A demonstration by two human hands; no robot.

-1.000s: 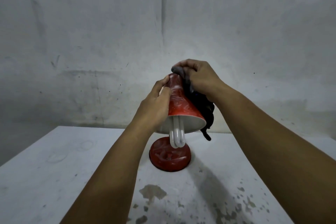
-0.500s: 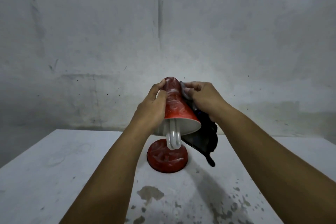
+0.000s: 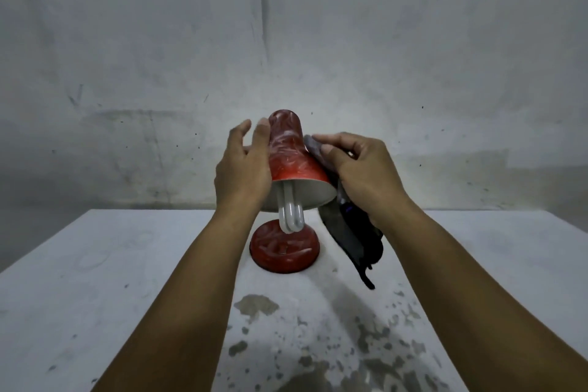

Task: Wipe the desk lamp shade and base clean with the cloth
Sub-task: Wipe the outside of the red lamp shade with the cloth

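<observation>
A red desk lamp stands on the white table [image 3: 95, 280]. Its smeared shade [image 3: 291, 153] tilts toward me, with a white coiled bulb [image 3: 291, 216] hanging out of it above the round red base [image 3: 284, 250]. My left hand [image 3: 245, 169] lies against the shade's left side with its fingers straight and spread. My right hand [image 3: 362, 173] grips a dark cloth [image 3: 353, 239] and presses it to the shade's right side. The rest of the cloth hangs below my wrist. The lamp's neck is hidden behind the shade.
A bare grey wall [image 3: 286, 41] rises right behind the table's far edge. Dark stains [image 3: 256, 304] and chipped patches mark the table surface close to me.
My right hand slid with the cloth from the shade's top down its right side. My left hand's fingers loosened from a grip and spread out along the left side.
</observation>
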